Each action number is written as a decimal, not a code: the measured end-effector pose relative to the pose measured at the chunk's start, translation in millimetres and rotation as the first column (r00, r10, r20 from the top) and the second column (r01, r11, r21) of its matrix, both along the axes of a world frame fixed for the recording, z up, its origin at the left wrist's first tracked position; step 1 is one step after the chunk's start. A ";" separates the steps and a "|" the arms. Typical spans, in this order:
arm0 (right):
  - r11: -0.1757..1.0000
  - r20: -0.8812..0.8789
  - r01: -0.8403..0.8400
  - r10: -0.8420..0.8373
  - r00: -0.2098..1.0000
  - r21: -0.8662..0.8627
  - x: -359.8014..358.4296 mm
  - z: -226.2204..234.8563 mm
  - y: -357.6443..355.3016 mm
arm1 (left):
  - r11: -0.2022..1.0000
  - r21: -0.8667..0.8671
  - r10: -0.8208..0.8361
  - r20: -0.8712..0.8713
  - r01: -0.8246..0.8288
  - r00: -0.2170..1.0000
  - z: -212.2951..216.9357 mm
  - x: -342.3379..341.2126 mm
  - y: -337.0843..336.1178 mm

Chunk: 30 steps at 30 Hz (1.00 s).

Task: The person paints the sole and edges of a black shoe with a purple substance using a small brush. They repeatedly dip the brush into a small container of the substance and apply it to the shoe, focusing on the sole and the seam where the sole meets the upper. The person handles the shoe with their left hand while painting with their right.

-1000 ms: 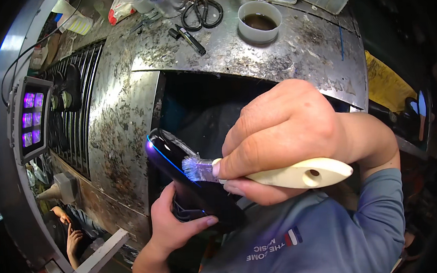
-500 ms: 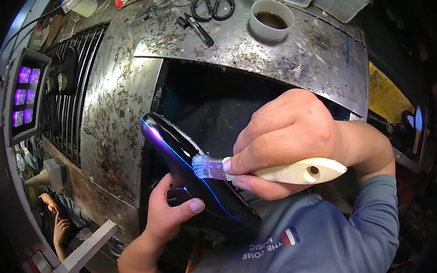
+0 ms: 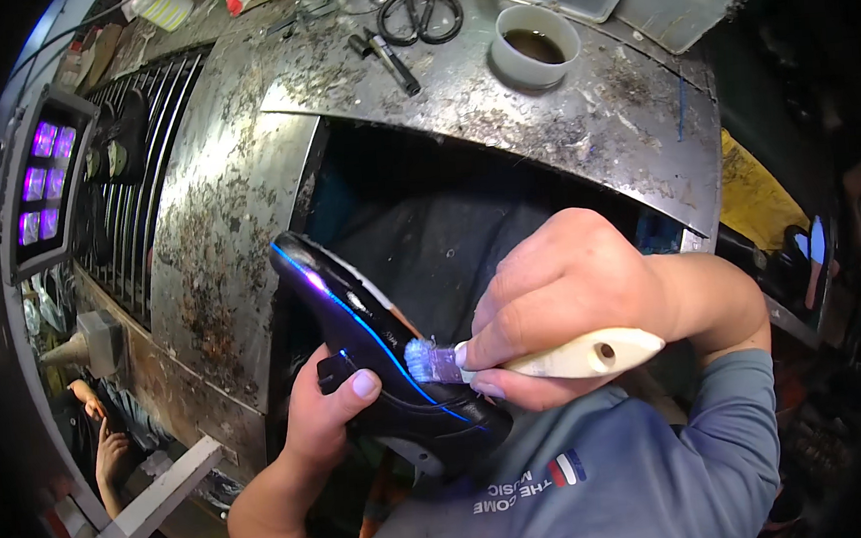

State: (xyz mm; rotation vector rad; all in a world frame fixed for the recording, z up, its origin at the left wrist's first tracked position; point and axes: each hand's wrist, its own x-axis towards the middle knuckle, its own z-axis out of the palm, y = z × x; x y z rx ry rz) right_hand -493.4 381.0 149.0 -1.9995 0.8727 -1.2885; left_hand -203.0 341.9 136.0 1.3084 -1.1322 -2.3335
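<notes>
A black shoe [image 3: 380, 331], apparently on a last, slants across the middle with a glowing blue line running along its side. My left hand [image 3: 332, 405] grips it from the lower left, thumb over the black upper. In my right hand [image 3: 575, 295] is a flat paintbrush [image 3: 603, 353] with a cream handle, pinched near its metal band. The pale bristles touch the shoe close to the blue line, toward its lower end. Fingers under the shoe are hidden.
A stained metal bench [image 3: 221, 302] surrounds a dark opening. On it are a white cup [image 3: 527, 74] of dark liquid, black-handled scissors [image 3: 423, 15] and a marker [image 3: 395, 66]. A purple-lit lamp [image 3: 46, 182] stands left by a barred rack [image 3: 157, 187]. Another person's hands [image 3: 112, 451] show lower left.
My right hand and the brush have moved down and slightly right along the shoe. The shoe has turned a little in my left hand, showing more of its side.
</notes>
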 end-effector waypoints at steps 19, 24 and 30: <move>0.535 -0.495 0.807 -0.787 0.368 -0.249 -146.9 -29.0 -81.3 | 0.977 -0.047 0.204 -0.105 -0.210 0.973 -10.6 7.9 18.5; 0.540 -0.305 0.776 -0.837 0.454 -0.326 -145.3 -27.6 -76.0 | 0.974 -0.131 0.183 -0.032 -0.185 0.983 -11.5 7.3 16.1; 0.679 -0.133 0.733 -0.723 0.678 0.047 -143.3 -29.2 -65.6 | 0.977 -0.058 0.200 -0.078 -0.205 0.977 -6.3 4.2 13.3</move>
